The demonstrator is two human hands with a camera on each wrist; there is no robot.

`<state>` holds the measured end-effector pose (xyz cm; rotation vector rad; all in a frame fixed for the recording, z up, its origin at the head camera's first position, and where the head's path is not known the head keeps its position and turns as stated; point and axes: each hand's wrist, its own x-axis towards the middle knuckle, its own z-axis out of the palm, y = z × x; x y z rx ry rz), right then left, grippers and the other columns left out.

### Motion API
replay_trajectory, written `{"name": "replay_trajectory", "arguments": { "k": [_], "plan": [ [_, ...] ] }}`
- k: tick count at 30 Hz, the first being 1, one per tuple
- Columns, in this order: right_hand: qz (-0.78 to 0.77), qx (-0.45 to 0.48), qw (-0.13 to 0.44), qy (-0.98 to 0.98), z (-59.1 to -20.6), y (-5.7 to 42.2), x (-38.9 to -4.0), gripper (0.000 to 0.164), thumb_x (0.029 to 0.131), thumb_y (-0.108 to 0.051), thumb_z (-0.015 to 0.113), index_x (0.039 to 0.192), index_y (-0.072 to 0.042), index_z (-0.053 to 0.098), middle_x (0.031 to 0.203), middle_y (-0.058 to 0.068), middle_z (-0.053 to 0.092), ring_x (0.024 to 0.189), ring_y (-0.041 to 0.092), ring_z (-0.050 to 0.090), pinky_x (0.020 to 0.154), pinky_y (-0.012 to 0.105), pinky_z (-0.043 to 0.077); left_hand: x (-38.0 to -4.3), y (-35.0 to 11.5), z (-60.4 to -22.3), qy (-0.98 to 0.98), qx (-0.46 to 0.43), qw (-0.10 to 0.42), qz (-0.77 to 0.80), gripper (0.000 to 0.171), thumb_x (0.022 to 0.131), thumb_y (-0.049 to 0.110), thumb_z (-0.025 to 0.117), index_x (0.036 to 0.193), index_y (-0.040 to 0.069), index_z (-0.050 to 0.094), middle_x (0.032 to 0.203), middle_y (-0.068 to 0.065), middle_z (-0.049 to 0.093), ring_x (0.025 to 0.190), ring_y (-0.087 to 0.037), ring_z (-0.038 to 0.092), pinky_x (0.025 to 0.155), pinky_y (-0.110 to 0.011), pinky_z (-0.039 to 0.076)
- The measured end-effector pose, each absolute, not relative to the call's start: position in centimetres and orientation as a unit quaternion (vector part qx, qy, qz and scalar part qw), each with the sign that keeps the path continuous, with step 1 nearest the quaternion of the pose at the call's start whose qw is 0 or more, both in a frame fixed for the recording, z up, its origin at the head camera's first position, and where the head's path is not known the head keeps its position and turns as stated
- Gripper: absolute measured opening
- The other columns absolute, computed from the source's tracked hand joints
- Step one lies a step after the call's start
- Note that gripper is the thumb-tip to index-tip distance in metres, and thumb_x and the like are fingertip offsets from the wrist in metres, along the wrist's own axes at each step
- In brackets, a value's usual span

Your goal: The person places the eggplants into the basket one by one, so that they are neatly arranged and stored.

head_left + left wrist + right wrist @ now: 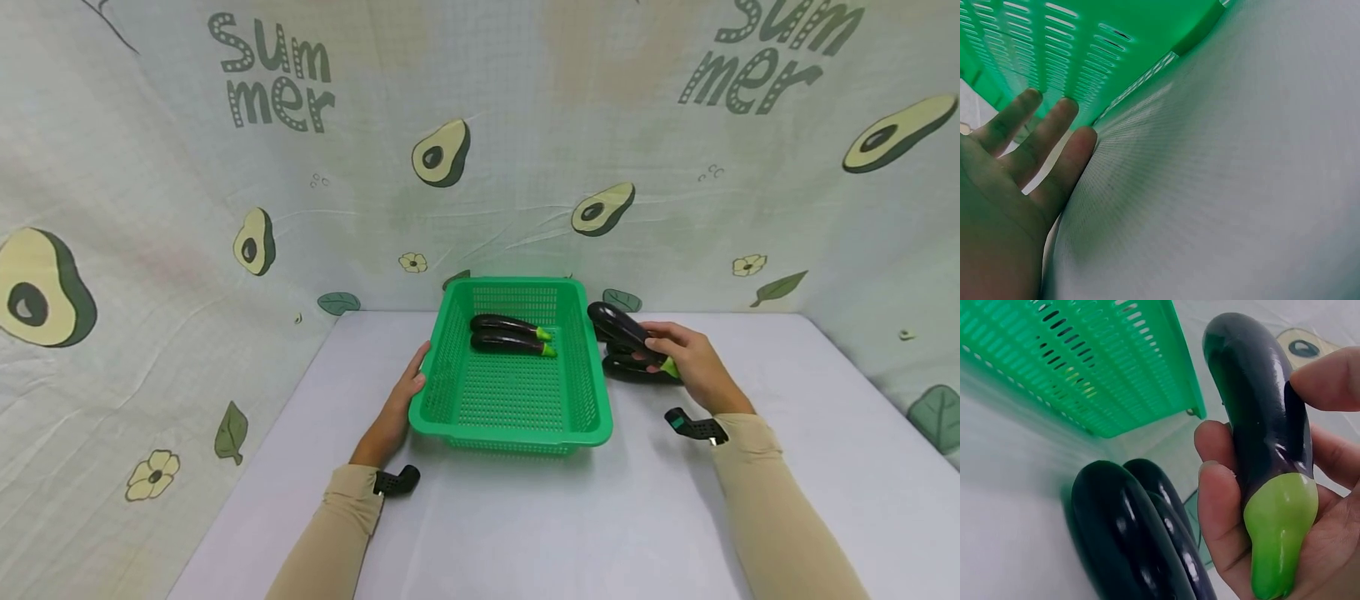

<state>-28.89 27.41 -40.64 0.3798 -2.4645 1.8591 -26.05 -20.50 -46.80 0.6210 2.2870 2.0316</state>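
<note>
My right hand (692, 360) grips a dark purple eggplant (1260, 406) with a green stem end, thumb on one side and fingers curled round the other. It is held up just right of a green plastic basket (517, 437). Below it, more eggplants (1129, 531) lie side by side on the table, partly hidden by the hand in the head view. Inside the basket, two eggplants (510, 342) lie parallel near the far end, stems to the right. My left hand (397, 402) rests along the basket's left side, its straight fingers (1054, 134) against the slotted wall.
A white cloth covers the table (525, 533). Behind and at both sides hangs a pale curtain (510, 92) printed with avocados, leaves and lettering. The basket's far rim stands close to the back curtain.
</note>
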Motion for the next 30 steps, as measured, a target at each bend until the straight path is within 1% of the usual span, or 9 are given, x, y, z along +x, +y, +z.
{"name": "replay_trajectory", "arguments": {
  "k": [4,8,15,18,22,25,28,30],
  "plan": [
    [0.602,0.127,0.010,-0.788,-40.5,26.9,-29.0,0.047,0.105,-0.025,0.054,0.142,0.004,0.049,0.121,0.012,0.058,0.096,0.017,0.069,0.078,0.039,0.057,-26.1,-20.6,-46.9,0.736,0.198,0.011,0.648,0.058,0.105,0.041,0.031,0.161,0.038,0.016,0.165,0.006,0.011,0.150,-0.019,0.008,0.115,-0.056,0.004],
    [0.603,0.134,0.010,-0.786,-40.3,26.4,-29.1,0.046,0.105,-0.025,0.055,0.140,0.004,0.051,0.119,0.012,0.060,0.096,0.018,0.069,0.077,0.039,0.057,-26.2,-20.6,-46.9,0.737,0.203,0.008,0.645,0.057,0.106,0.040,0.031,0.161,0.037,0.016,0.166,0.006,0.011,0.150,-0.019,0.007,0.116,-0.057,0.003],
    [0.608,0.142,0.007,-0.781,-39.9,25.2,-29.3,0.046,0.105,-0.025,0.054,0.141,0.004,0.050,0.121,0.015,0.060,0.097,0.021,0.069,0.076,0.034,0.056,-26.1,-20.5,-46.7,0.734,0.204,0.006,0.647,0.057,0.106,0.039,0.030,0.161,0.037,0.016,0.166,0.006,0.012,0.150,-0.019,0.008,0.116,-0.056,0.004],
    [0.617,0.142,0.006,-0.774,-39.8,24.7,-29.4,0.045,0.104,-0.024,0.056,0.140,0.003,0.052,0.118,0.013,0.063,0.098,0.025,0.068,0.075,0.034,0.056,-26.1,-20.5,-46.8,0.733,0.203,0.006,0.649,0.057,0.106,0.038,0.030,0.161,0.037,0.016,0.166,0.006,0.011,0.150,-0.019,0.007,0.116,-0.056,0.004],
    [0.619,0.153,0.003,-0.770,-39.7,24.3,-29.4,0.045,0.104,-0.024,0.058,0.140,0.003,0.053,0.116,0.012,0.064,0.099,0.032,0.067,0.075,0.034,0.056,-26.0,-20.5,-46.8,0.732,0.202,0.006,0.650,0.057,0.106,0.039,0.031,0.161,0.038,0.017,0.166,0.006,0.012,0.150,-0.018,0.008,0.116,-0.055,0.004],
    [0.612,0.162,0.002,-0.774,-39.4,24.1,-29.2,0.045,0.104,-0.024,0.058,0.140,0.003,0.053,0.119,0.015,0.063,0.100,0.035,0.066,0.075,0.034,0.056,-26.0,-20.5,-46.8,0.733,0.201,0.006,0.650,0.057,0.106,0.039,0.031,0.161,0.038,0.017,0.166,0.007,0.012,0.150,-0.019,0.008,0.116,-0.055,0.004],
    [0.603,0.164,-0.001,-0.781,-39.0,23.8,-29.1,0.046,0.103,-0.025,0.059,0.140,0.001,0.053,0.123,0.019,0.060,0.101,0.035,0.065,0.076,0.033,0.056,-26.0,-20.5,-46.7,0.735,0.199,0.005,0.648,0.057,0.105,0.039,0.032,0.161,0.038,0.017,0.166,0.006,0.011,0.150,-0.019,0.008,0.116,-0.056,0.004],
    [0.596,0.168,-0.005,-0.785,-38.7,23.6,-29.0,0.046,0.103,-0.025,0.059,0.141,0.000,0.054,0.125,0.021,0.059,0.100,0.032,0.065,0.077,0.033,0.055,-26.0,-20.5,-46.7,0.738,0.198,0.004,0.646,0.058,0.105,0.039,0.032,0.161,0.038,0.017,0.166,0.006,0.011,0.150,-0.019,0.008,0.116,-0.055,0.004]
  ]
}}
